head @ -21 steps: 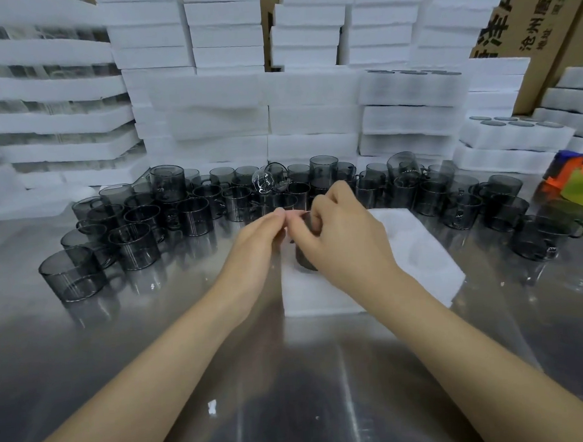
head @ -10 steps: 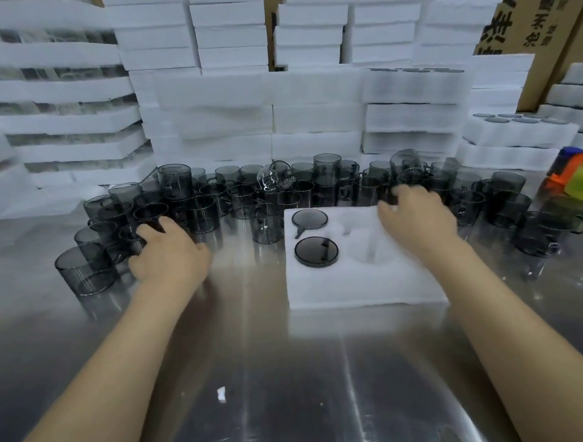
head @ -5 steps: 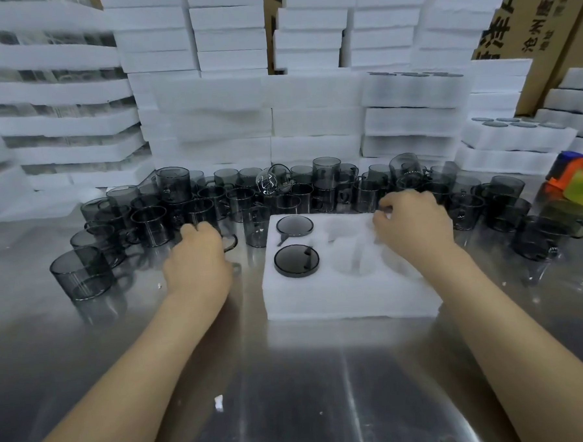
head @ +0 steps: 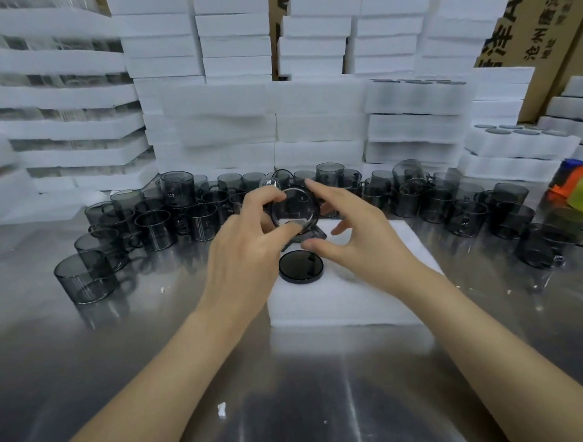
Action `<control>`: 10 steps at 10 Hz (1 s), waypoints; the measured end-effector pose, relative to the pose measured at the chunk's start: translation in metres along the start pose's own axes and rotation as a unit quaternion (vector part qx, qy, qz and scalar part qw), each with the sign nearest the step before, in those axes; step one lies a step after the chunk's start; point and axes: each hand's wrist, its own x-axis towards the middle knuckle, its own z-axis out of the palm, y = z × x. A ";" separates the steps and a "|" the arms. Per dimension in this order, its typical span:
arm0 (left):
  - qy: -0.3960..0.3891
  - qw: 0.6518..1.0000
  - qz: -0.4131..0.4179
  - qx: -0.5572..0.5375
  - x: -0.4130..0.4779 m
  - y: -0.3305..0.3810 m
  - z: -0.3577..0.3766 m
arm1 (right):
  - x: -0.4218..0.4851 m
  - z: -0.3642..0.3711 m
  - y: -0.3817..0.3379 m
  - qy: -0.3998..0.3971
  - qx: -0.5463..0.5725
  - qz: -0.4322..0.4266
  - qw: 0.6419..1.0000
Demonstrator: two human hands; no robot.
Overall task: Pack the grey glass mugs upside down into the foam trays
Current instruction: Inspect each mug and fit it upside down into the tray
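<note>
A white foam tray (head: 338,303) lies on the steel table in front of me. One grey glass mug (head: 301,266) sits upside down in its near left pocket. The dark base of a second mug (head: 316,234) shows just behind it, mostly hidden. My left hand (head: 244,253) grips another grey mug (head: 293,209) above the tray's far left part, tilted with its round end toward me. My right hand (head: 358,231) is beside that mug with fingers spread, index finger at its top edge and thumb just below it.
Several loose grey mugs stand in a crowded row behind the tray, to the left (head: 155,228) and right (head: 468,211). Stacks of foam trays (head: 311,118) wall off the back, with cardboard boxes (head: 543,21) behind. An orange and green object (head: 582,188) lies far right.
My left hand picked a mug from the left group and carried it over the tray. My right hand left the mugs at the tray's far right and came in to meet it.
</note>
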 end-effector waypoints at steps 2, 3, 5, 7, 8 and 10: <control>0.088 0.974 0.200 0.055 -0.004 -0.001 -0.001 | 0.000 0.002 0.002 0.046 0.018 -0.037 0.998; 0.065 0.978 0.192 0.042 -0.006 -0.007 0.001 | 0.000 0.002 0.002 0.056 0.011 -0.052 0.997; 0.056 0.979 0.193 0.025 -0.005 -0.011 0.004 | -0.002 0.002 0.000 0.061 -0.009 -0.063 0.996; 0.056 0.981 0.185 0.019 -0.005 -0.009 0.005 | -0.001 -0.003 -0.005 0.100 0.095 0.034 0.990; 0.061 0.981 0.180 0.048 -0.004 -0.010 0.003 | 0.005 -0.013 0.001 0.157 0.115 0.141 0.971; 0.054 0.978 0.179 0.092 -0.007 -0.009 0.003 | 0.007 -0.033 0.022 0.167 0.116 0.204 0.958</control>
